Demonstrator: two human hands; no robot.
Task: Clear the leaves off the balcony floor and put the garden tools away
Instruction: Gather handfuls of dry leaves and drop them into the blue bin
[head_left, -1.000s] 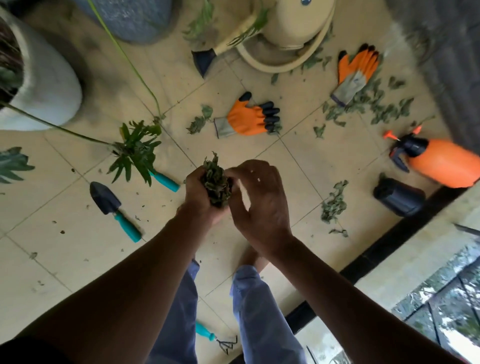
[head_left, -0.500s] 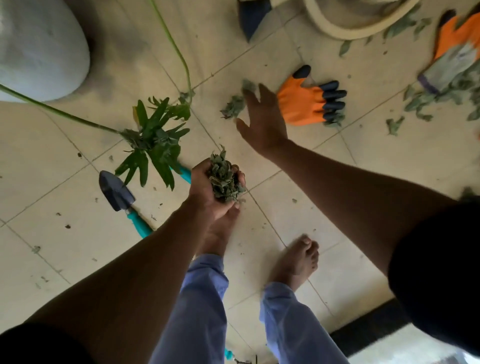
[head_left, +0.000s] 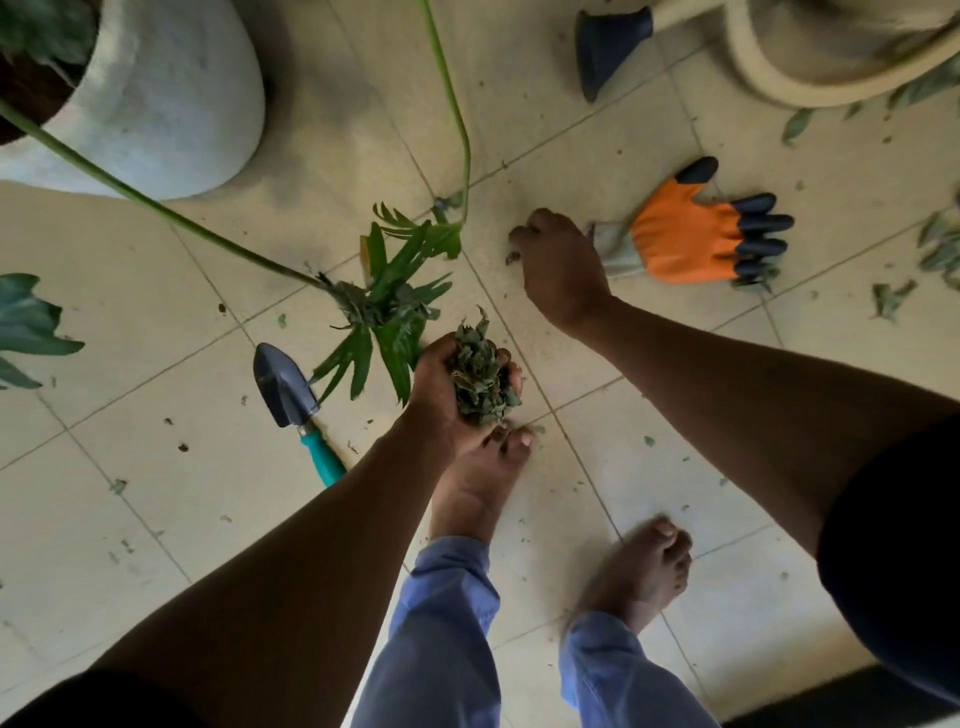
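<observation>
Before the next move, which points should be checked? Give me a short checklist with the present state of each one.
1. Left hand grips the bunch of leaves firmly: ok.
2. Right hand is down at the floor, fingers curled beside the orange glove: ok.
3. Right hand has actually gathered leaves: cannot tell, fingers hide it.
4. Floor free of leaves: not ok, scattered leaves lie at the right.
5. Trowel put away: not ok, it lies on the tiles.

Left hand (head_left: 441, 389) grips leaves (head_left: 480, 374); right hand (head_left: 558, 260) reaches floor (head_left: 649, 364).
</observation>
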